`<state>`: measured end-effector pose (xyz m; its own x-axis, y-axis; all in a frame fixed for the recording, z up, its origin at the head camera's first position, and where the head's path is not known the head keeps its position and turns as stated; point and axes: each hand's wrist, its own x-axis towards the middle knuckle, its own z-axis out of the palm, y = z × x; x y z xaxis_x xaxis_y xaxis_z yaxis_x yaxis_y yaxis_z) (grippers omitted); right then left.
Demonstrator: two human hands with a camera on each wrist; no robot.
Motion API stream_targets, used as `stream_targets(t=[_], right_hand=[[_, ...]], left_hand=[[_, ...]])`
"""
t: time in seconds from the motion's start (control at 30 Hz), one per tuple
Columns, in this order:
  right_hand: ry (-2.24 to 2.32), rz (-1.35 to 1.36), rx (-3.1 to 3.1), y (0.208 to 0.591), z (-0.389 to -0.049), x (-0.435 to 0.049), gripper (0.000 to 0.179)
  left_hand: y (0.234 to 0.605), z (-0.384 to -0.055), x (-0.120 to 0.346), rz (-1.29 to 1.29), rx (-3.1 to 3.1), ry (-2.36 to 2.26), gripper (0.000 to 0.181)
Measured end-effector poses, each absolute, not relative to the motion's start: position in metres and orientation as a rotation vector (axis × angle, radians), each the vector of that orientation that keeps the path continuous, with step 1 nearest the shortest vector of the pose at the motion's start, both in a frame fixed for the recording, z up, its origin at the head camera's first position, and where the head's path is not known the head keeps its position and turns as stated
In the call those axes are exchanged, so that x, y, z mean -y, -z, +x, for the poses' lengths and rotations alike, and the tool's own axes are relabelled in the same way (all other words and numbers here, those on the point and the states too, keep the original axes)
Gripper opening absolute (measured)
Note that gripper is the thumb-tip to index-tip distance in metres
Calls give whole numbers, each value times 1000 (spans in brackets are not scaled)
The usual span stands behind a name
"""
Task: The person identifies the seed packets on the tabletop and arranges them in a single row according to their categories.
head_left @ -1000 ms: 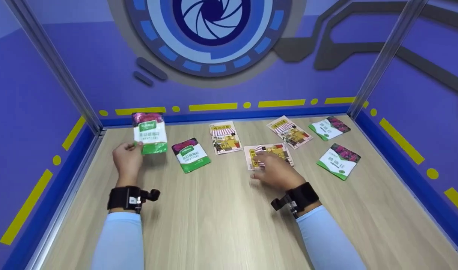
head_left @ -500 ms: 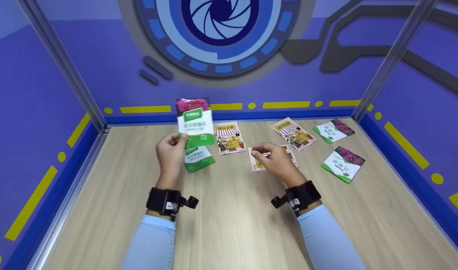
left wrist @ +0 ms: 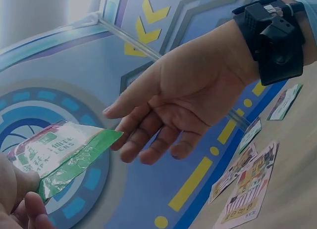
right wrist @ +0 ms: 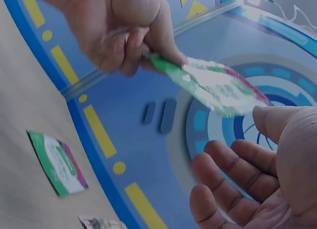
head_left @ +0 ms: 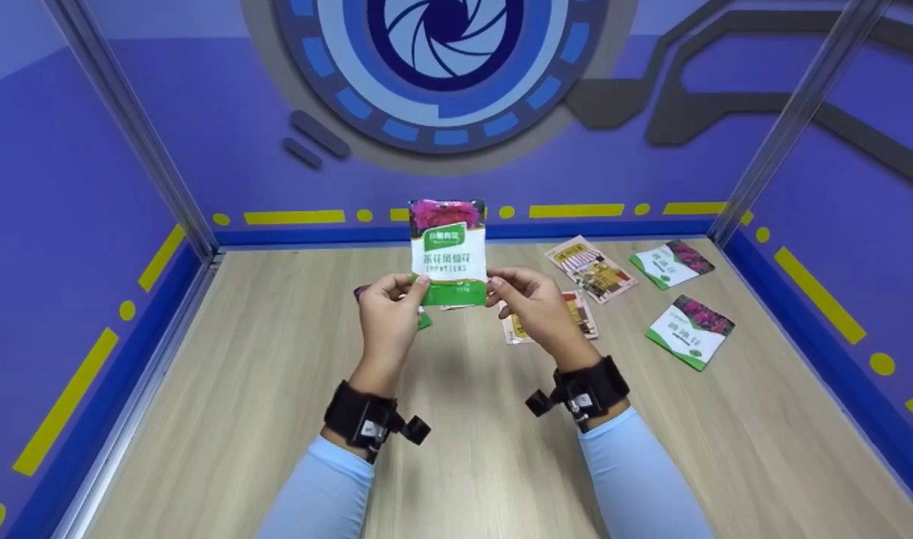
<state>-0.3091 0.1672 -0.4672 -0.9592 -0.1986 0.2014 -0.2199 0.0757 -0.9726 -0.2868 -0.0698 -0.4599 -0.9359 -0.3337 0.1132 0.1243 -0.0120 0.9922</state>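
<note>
Fingers of the left hand (head_left: pixel 388 322) pinch the packet (head_left: pixel 448 251) at its lower left corner, thumb across the front. Those of the right hand (head_left: pixel 535 311) are parted and loosely bent by the packet's right edge; from my feeds I cannot tell whether they touch it. I have the packet lifted off the table (head_left: pixel 464 464), printed face toward my head view: pink flowers at its top, the word IMPATIENS on its white middle, green along its foot.

Down on the table, well to the right of the packet, I see one green packet (head_left: pixel 690 332). Nearer on that side a pink packet (head_left: pixel 585 318) lies partly behind the right hand. Left of the packet and lower, a second green packet (right wrist: pixel 57 164) is mostly covered by the left hand in my head view, but the right wrist view gives me its front. Just under the packet I get only a thin strip of a second pink packet (head_left: pixel 462 308).

Farther back, right of the packet, lie a third pink packet (head_left: pixel 593 269) and, beyond that, a third green packet (head_left: pixel 672 263). Behind the packet stands the wall (head_left: pixel 397 176), its round shutter print (head_left: pixel 447 30) above.
</note>
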Motion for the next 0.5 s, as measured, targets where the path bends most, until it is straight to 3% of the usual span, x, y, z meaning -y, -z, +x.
stream_targets(t=[0.5], right_hand=[[-1936,296,2384,454,-290,-168,21]], left_hand=[[457,-272,52,73,2051,1977,10]])
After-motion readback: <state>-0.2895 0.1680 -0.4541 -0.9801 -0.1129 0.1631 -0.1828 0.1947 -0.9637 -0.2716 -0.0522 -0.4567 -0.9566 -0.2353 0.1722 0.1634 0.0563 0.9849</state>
